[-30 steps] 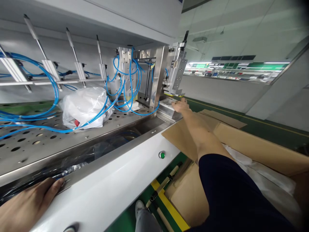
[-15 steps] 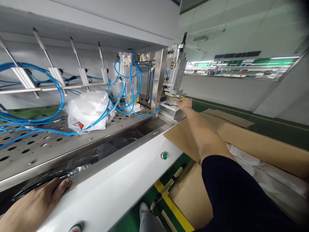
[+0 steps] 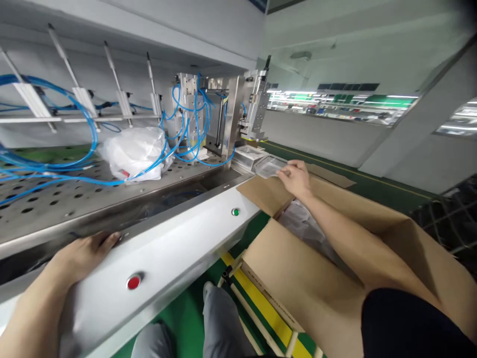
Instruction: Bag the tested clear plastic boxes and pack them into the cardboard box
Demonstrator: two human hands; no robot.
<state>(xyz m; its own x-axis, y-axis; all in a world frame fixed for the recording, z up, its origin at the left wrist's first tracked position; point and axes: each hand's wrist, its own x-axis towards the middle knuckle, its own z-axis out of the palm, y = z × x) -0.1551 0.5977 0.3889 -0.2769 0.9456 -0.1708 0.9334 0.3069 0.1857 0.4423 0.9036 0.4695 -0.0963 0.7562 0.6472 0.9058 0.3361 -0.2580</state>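
Note:
A clear plastic tray [image 3: 269, 167] is pinched at its right edge by my right hand [image 3: 295, 178], over the near flap of a cardboard box [image 3: 357, 204]. Just behind the tray stands the metal block [image 3: 248, 155] below an upright metal press [image 3: 256, 107]. My left hand [image 3: 91, 252] rests on the edge of the white machine front [image 3: 179, 236], its thumb along the rim and its other fingertips hidden over the trough side; it seems to grip the rim.
A white plastic bag [image 3: 136, 151] and blue air hoses [image 3: 89, 129] lie on the perforated metal deck [image 3: 55, 199]. The white front carries a green button [image 3: 235, 212] and a red button [image 3: 133, 282]. White wrapping [image 3: 301, 219] shows inside the box.
My right hand has drawn back from the press toward me, and the clear tray now shows in it, away from the block. The view has turned right, showing more of the box.

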